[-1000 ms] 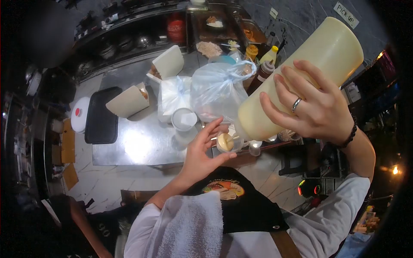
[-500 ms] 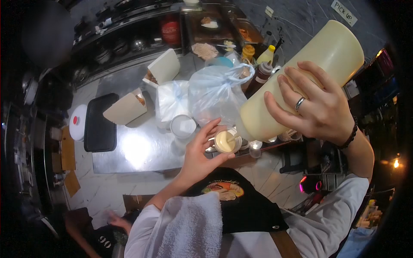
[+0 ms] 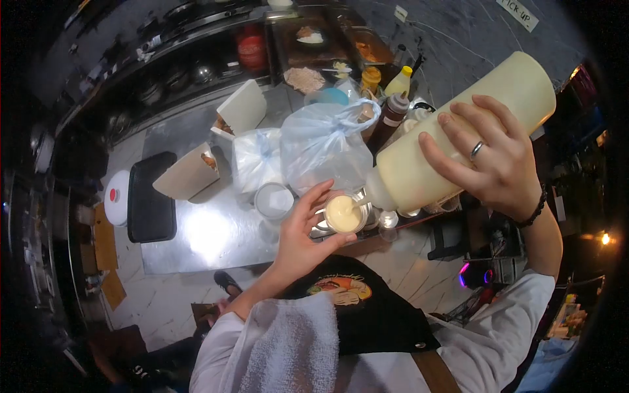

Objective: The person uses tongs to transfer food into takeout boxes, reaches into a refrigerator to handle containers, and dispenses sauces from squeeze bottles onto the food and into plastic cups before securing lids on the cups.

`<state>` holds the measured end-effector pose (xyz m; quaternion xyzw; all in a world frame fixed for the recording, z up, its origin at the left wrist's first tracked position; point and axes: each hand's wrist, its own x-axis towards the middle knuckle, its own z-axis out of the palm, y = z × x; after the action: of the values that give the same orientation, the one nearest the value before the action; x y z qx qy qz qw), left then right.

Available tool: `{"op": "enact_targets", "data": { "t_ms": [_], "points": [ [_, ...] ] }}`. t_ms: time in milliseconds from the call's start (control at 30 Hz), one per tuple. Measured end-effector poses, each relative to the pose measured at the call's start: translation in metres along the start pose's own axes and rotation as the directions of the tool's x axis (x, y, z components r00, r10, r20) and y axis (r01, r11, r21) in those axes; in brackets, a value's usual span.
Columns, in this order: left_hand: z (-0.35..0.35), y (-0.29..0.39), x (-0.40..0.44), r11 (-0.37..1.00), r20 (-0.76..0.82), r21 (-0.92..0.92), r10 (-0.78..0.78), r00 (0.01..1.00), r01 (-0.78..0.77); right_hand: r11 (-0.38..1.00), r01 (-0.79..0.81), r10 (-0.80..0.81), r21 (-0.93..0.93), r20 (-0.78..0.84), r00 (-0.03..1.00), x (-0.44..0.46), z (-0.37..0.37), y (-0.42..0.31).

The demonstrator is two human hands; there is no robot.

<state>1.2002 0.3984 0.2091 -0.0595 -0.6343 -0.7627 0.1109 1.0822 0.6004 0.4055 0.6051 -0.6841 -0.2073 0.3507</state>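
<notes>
My right hand [image 3: 495, 160] grips a large squeeze bottle [image 3: 426, 167] full of pale yellow sauce. The bottle is tilted, its nozzle pointing down and left into a small clear sauce cup [image 3: 343, 215]. My left hand [image 3: 304, 226] holds that cup, thumb and fingers around its sides. Creamy sauce fills much of the cup, and the nozzle tip sits at its right rim. Left of the cup stands an empty-looking clear cup [image 3: 274, 200] on the steel table. Behind it are a tied clear plastic bag [image 3: 324, 147] and a smaller white bag [image 3: 257, 164].
Two open paper boxes with food [image 3: 189, 175] [image 3: 242, 108] lie on the steel table [image 3: 196, 255], beside a black tray [image 3: 152, 196]. A brown sauce bottle [image 3: 388, 121] and a yellow-capped bottle [image 3: 400, 81] stand behind. Another person's shoe [image 3: 227, 283] shows on the floor.
The sauce level in the cup looks higher. The bottle has tilted slightly flatter and shifted a little right and down. A person at lower left has moved.
</notes>
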Motion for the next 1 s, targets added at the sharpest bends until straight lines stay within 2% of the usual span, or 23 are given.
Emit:
{"op": "enact_targets", "data": {
  "t_ms": [133,200,267,333,400,467,500,533,600,633,667,733,867,933,967,1000],
  "points": [
    [0.004,0.002,0.001,0.999,-0.004,-0.033,0.026,1.0,-0.026,0.993,-0.103,0.099,0.064,0.064,0.993,-0.02,0.004,0.004],
    [0.005,0.005,0.002,0.999,-0.011,-0.039,0.035,0.999,-0.036,0.948,-0.235,0.221,0.213,0.089,0.971,-0.03,0.009,0.002],
    [0.007,0.008,0.005,0.998,-0.019,-0.045,0.05,0.999,-0.051,0.933,-0.249,0.234,0.26,0.087,0.968,-0.042,0.017,-0.001],
    [0.009,0.011,0.007,0.996,-0.013,-0.023,0.08,0.997,-0.081,0.801,-0.401,0.407,0.444,0.088,0.909,-0.053,0.025,-0.007],
    [0.007,0.01,0.01,0.995,-0.026,-0.04,0.093,0.995,-0.094,0.755,-0.438,0.439,0.489,0.119,0.89,-0.061,0.031,-0.009],
    [0.006,0.01,0.012,0.993,-0.035,-0.059,0.101,0.994,-0.103,0.445,-0.478,0.663,0.757,0.08,0.745,-0.064,0.045,-0.013],
    [0.005,0.01,0.013,0.992,-0.07,-0.071,0.096,0.993,-0.101,0.375,-0.453,0.692,0.809,0.081,0.717,-0.07,0.055,-0.011],
    [0.004,0.01,0.013,0.992,-0.104,-0.082,0.09,0.991,-0.099,0.376,-0.488,0.742,0.788,0.059,0.668,-0.068,0.057,-0.007],
    [0.002,0.006,0.012,0.991,-0.112,-0.055,0.115,0.987,-0.122,0.21,-0.429,0.856,0.878,0.047,0.515,-0.069,0.075,-0.003],
    [0.002,0.005,0.01,0.991,-0.13,-0.044,0.117,0.985,-0.124,0.041,-0.291,0.889,0.956,0.098,0.447,-0.063,0.082,-0.003],
    [0.002,0.005,0.008,0.992,-0.15,-0.033,0.118,0.982,-0.125,0.041,-0.291,0.891,0.956,0.097,0.443,-0.059,0.093,-0.002],
    [0.005,0.006,0.004,0.995,-0.177,-0.023,0.089,0.98,-0.095,-0.074,-0.187,0.924,0.98,0.138,0.357,-0.051,0.117,-0.002],
    [0.008,0.002,-0.005,0.994,-0.216,0.009,0.108,0.97,-0.109,-0.078,-0.055,0.933,0.995,0.092,0.349,-0.028,0.162,-0.014],
    [0.009,0.002,-0.01,0.994,-0.232,0.018,0.112,0.966,-0.111,-0.036,-0.233,0.906,0.972,0.13,0.403,-0.029,0.188,-0.021],
    [0.01,0.003,-0.013,0.994,-0.236,0.01,0.106,0.966,-0.107,-0.04,-0.225,0.901,0.974,0.133,0.412,-0.028,0.198,-0.025],
    [0.01,0.003,-0.016,0.995,-0.24,0.002,0.099,0.966,-0.102,-0.023,-0.318,0.897,0.948,0.16,0.412,-0.027,0.206,-0.03]
  ]
}}
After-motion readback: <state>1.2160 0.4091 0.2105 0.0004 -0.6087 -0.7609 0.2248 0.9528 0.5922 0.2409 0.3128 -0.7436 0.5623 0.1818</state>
